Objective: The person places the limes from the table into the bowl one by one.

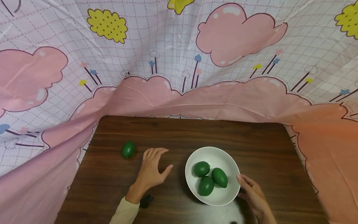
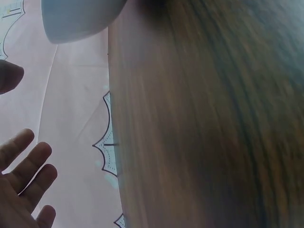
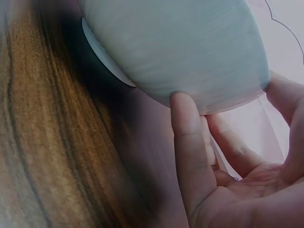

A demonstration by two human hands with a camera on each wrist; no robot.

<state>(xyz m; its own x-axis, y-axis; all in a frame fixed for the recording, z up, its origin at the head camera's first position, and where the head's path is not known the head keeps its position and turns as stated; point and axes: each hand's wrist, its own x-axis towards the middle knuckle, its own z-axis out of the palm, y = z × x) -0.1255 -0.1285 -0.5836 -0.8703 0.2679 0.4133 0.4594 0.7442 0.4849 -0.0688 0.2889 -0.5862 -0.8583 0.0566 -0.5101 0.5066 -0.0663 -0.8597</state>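
A white bowl [image 1: 195,193] holds three dark green limes [image 1: 206,186], grouped in its middle and left part. My right hand [image 1: 255,196] grips the bowl's right side, thumb at the rim and fingers against the outer wall. In the right wrist view those fingers [image 3: 187,121] press the bowl's underside curve [image 3: 185,52]. Left of the bowl, my left hand [image 1: 151,171] is held over the table, thumb spread from the fingers, with nothing in it. Another green lime [image 1: 128,149] lies on the table, a little beyond and left of that hand.
The dark wooden table [image 1: 167,130] carries everything. A patterned pink and white cloth [image 1: 181,102] borders its back and sides. A small black object [image 1: 146,201] shows beside the left wrist; its kind is unclear.
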